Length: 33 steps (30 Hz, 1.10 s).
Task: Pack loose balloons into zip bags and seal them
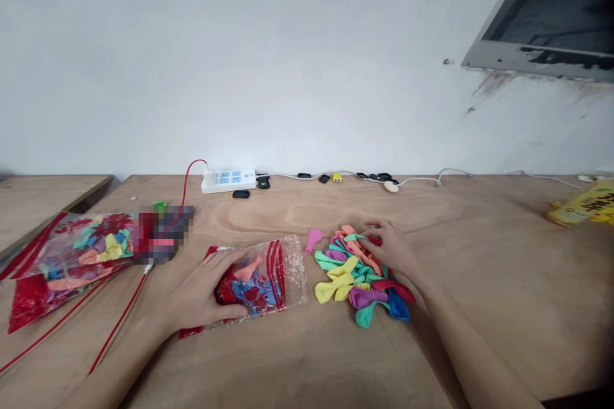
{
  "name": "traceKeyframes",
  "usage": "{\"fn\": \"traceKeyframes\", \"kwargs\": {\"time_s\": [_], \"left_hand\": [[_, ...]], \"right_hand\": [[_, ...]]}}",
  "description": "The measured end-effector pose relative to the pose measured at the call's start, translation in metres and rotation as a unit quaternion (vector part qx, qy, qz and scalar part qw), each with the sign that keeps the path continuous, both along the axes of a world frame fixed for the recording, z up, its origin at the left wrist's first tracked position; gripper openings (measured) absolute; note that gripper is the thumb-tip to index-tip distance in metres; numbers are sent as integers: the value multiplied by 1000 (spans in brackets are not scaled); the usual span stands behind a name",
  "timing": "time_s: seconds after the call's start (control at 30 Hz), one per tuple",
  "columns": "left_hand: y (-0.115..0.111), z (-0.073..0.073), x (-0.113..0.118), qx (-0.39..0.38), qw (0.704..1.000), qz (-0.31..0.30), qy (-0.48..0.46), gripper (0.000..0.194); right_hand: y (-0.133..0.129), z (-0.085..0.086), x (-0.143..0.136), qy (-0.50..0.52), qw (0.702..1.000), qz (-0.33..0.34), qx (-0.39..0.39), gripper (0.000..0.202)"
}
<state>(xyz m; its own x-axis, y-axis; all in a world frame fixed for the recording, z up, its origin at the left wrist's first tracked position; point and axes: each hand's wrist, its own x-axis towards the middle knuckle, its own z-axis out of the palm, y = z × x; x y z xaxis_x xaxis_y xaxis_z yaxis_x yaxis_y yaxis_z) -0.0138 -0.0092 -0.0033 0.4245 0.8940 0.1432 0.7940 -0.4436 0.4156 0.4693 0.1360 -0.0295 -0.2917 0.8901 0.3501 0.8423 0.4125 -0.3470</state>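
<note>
My left hand [211, 287] lies on a clear plastic bag [293, 268] with red printing, its thumb and fingers spread apart over the left end. Inside the bag are blue balloons [261, 291] and an orange one. At the far right edge of a loose heap of balloons [350, 268], my right hand [391, 246] touches the pile. Its fingers are bent and apart around a red balloon [375, 240], and part of the fingertips is hidden. Beside the heap, a single pink balloon [314, 239] lies on the wooden table [297, 358].
Two filled balloon bags [71, 268] lie at the left, by a pixelated object [163, 236] with a red cable [122, 316]. Against the wall stand a white power strip [229, 180] and several small black pieces [241, 193]. A yellow package [582, 204] is at the right.
</note>
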Motion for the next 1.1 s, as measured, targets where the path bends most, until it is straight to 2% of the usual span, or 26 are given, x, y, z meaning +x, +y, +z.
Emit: {"fn": "traceKeyframes", "kwargs": {"time_s": [0.07,0.17,0.27,0.33,0.43,0.5,0.63,0.7,0.9,1.03,1.1], "left_hand": [[0,4,2,4,1000,8,9,97],[1,5,3,12,1000,2,10,97],[3,0,0,28,1000,-11,1,96],[4,-5,-3,37,999,-14,2,94],[5,-8,-6,34,999,-17,10,94],[5,-7,-6,30,999,-16,9,95],[4,-1,-2,32,999,-16,14,94],[4,2,0,37,999,-12,22,94],[3,5,2,37,999,-8,28,91],[2,10,4,30,999,0,28,90],[1,12,5,29,999,0,28,89]], "right_hand": [[1,6,3,52,999,-8,-14,30],[3,18,12,167,982,-55,-64,39],[4,26,25,291,943,-95,-128,43],[4,29,33,359,911,-97,-176,43],[4,29,39,395,884,-81,-237,44],[5,26,41,374,894,-75,-234,48],[12,12,43,246,952,-100,-150,54],[16,3,45,198,965,-124,-120,51],[25,-10,51,146,973,-171,-46,41],[25,-9,52,131,975,-177,-31,24],[23,-5,53,138,973,-182,-36,24]]}}
